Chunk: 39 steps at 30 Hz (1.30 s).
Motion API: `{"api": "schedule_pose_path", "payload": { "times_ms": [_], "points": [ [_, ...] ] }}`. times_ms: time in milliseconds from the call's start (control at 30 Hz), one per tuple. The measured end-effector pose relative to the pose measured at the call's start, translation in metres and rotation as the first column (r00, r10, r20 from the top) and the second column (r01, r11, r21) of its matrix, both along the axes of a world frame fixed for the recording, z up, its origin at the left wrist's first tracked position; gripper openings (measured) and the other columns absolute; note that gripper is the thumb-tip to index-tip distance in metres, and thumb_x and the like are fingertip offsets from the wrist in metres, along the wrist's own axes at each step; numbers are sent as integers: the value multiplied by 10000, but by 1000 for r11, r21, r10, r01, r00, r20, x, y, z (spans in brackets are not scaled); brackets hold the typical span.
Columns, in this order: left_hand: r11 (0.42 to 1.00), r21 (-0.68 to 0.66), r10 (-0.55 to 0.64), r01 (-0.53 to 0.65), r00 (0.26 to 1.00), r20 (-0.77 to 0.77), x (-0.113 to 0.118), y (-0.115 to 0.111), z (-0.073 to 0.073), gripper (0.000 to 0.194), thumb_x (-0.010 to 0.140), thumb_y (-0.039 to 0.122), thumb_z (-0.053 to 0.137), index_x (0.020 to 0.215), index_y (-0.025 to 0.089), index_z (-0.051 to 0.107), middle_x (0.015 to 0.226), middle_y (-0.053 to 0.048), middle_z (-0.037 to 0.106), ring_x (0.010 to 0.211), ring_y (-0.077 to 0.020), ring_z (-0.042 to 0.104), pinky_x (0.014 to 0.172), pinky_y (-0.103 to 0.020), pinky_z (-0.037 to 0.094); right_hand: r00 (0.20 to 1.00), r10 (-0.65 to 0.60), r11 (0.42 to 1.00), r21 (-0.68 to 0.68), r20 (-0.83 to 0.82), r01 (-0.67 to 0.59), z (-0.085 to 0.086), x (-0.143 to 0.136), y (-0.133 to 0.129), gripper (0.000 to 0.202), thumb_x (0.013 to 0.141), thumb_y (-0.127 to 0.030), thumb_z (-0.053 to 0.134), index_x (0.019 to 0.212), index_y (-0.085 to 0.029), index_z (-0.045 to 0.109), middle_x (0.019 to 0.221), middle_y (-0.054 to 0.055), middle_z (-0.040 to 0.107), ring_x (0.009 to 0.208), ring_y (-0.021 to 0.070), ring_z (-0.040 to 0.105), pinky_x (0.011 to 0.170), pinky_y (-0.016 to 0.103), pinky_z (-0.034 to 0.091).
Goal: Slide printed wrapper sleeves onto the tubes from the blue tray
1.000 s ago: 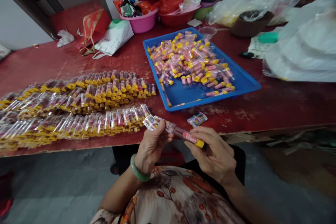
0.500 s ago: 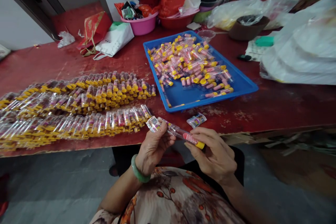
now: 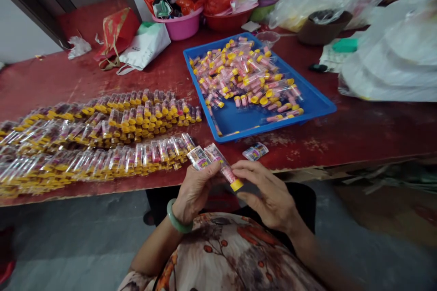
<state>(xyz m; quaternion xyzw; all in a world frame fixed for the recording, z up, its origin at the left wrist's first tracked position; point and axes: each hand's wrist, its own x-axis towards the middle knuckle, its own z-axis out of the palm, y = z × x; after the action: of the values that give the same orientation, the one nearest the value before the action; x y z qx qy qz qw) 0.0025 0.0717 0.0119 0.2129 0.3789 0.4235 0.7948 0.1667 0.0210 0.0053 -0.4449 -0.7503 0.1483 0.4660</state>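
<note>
Head view, and we're seemingly mid-labelling: left grip [image 3: 195, 191] clamped on the yellow-capped tube [image 3: 226, 169] and printed label [image 3: 198, 158] by the worktop's [image 3: 341, 138] front edge, right grip [image 3: 269, 198] parted alongside, next move wanting steady alignment.

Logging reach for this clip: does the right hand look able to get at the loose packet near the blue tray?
Likely yes: the packet lies on the tabletop just beyond the right hand, and nothing visible blocks the way, though that hand's fingers are at the tube.
</note>
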Motion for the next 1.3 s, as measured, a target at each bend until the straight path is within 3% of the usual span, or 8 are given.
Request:
{"api": "schedule_pose_path", "payload": {
  "times_ms": [100, 367, 633, 1000, 1300],
  "points": [
    [999, -10, -50, 50, 999, 0, 0, -2, 0, 286, 643, 270, 850, 863, 133, 727, 839, -48, 736, 731, -176, 670, 723, -310, 549, 993, -74, 996, 44, -96, 79, 2, 0, 1, 323, 858, -139, 593, 1176, -200, 609, 1086, 103, 663, 1000, 215, 661, 827, 341, 583],
    [996, 11, -91, 91, 996, 17, 7, -10, -1, 340, 597, 293, 879, 859, 138, 727, 805, -32, 722, 698, -151, 653, 708, -270, 529, 971, -212, 936, 262, -106, 233, -6, -12, 4, 302, 844, -109, 632, 1135, -187, 647, 978, 102, 702, 883, 192, 685, 724, 305, 596],
    [996, 18, -82, 83, 996, -35, 11, -11, 4, 360, 550, 316, 898, 810, 137, 726, 765, -28, 713, 672, -152, 639, 689, -278, 521, 980, -164, 970, 162, -115, 181, -1, -3, 1, 307, 830, -81, 629, 1105, -212, 664, 967, 74, 710, 846, 178, 693, 703, 296, 598],
    [994, 42, -97, 98, 995, -25, 13, -13, 4, 379, 562, 319, 892, 840, 126, 721, 790, -24, 718, 674, -140, 641, 675, -268, 544, 952, -246, 913, 285, -180, 290, -5, -15, -2, 372, 740, 51, 638, 1036, -168, 696, 942, 81, 705, 778, 182, 685, 599, 280, 575],
    [995, 50, -90, 89, 996, 17, 15, -16, 0, 355, 609, 282, 872, 899, 142, 724, 865, -30, 741, 744, -142, 664, 724, -260, 551, 946, -277, 898, 304, -166, 316, -11, -14, -3, 382, 734, 29, 664, 1052, -181, 700, 957, 73, 714, 747, 183, 685, 597, 287, 572]
  ]
}}
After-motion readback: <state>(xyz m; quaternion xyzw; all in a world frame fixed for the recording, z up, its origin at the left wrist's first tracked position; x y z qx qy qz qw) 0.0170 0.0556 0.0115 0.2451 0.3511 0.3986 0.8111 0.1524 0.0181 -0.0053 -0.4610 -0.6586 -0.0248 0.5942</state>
